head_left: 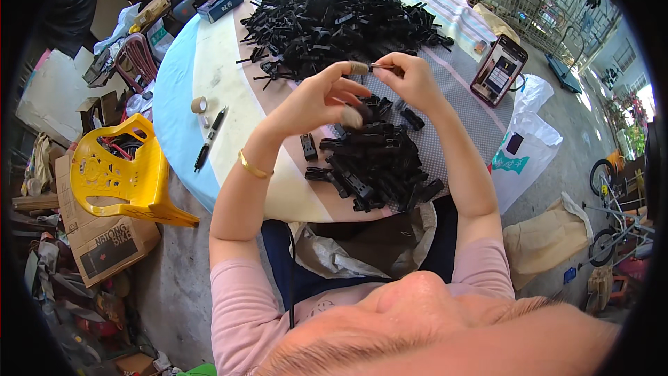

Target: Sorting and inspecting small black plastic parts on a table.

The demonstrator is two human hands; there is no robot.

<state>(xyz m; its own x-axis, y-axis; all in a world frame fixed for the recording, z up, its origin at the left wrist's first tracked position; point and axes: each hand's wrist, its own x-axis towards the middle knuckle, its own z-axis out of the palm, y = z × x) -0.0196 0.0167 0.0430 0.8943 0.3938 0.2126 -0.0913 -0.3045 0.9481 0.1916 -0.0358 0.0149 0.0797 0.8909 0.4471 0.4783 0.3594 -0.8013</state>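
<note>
My left hand [323, 101] is raised over the table between two piles of black parts. Tan tape wraps its index finger and thumb. Its fingers curl, the thumb is blurred, and a dark smear beside the thumb may be a black part. My right hand [410, 83] pinches a small thin dark thing [378, 66], whose end meets my left index fingertip. Under my hands lies a near pile of black plastic clip-like parts [369, 163]. Beyond them spreads a larger heap of black parts with thin strips sticking out [334, 24].
The round cloth-covered table [209, 76] carries a pen [210, 139], a tape roll [199, 105], a blue box [220, 5] and a phone [499, 69] on a stand. A yellow chair [125, 167] stands left. White bags [525, 146] hang right; an open sack [327, 254] is at my lap.
</note>
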